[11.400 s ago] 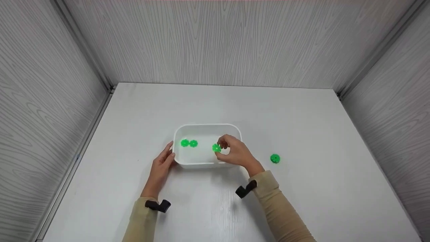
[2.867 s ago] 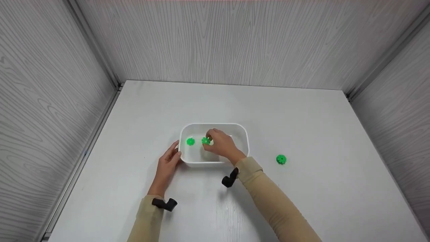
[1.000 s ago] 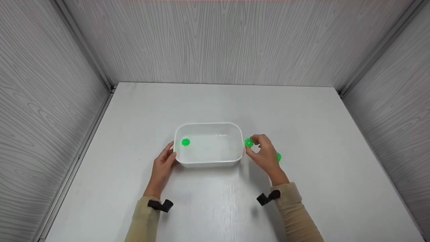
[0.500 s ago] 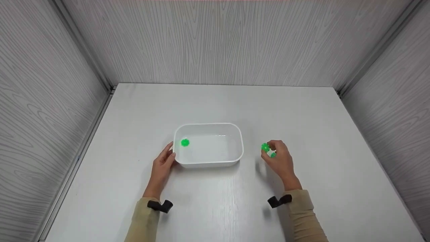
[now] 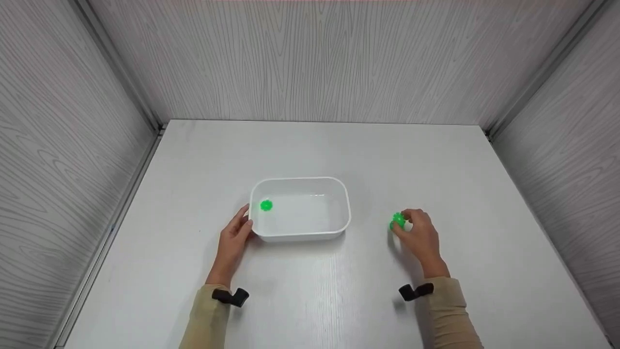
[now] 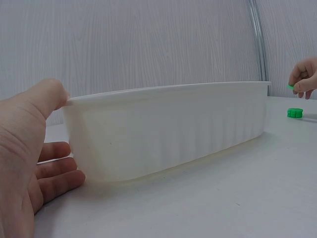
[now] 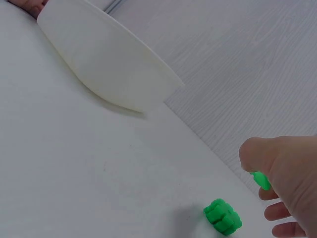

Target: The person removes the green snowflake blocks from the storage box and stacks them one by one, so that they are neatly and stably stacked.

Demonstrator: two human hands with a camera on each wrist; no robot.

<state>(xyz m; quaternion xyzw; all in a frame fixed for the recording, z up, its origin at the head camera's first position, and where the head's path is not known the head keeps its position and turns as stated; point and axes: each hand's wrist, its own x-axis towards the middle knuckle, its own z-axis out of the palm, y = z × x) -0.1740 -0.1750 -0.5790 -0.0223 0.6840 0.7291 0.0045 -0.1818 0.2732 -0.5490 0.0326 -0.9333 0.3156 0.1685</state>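
A white plastic tub (image 5: 300, 237) stands on the table, with one green flower-shaped plastic piece (image 5: 266, 205) lying inside near its left end. My left hand (image 5: 233, 245) rests against the tub's left end. In the left wrist view its thumb is at the rim and its fingers (image 6: 59, 183) touch the outer wall lower down. Right of the tub, my right hand (image 5: 420, 237) pinches another green flower-shaped piece (image 7: 261, 180) between thumb and finger. It is just above a short stack of green flower-shaped pieces (image 7: 223, 217) on the table, and a gap shows between them.
The white tabletop (image 5: 300, 150) is bounded by a wood-grain back panel (image 5: 300, 63) and side panels (image 5: 63, 145). A black wrist mount (image 5: 230, 296) sits on the left sleeve, and another black mount (image 5: 415, 292) on the right one.
My right hand lifted one flower-shaped piece out of the tub and carried it rightward to just above the green stack. The left hand stays at the tub's left end.
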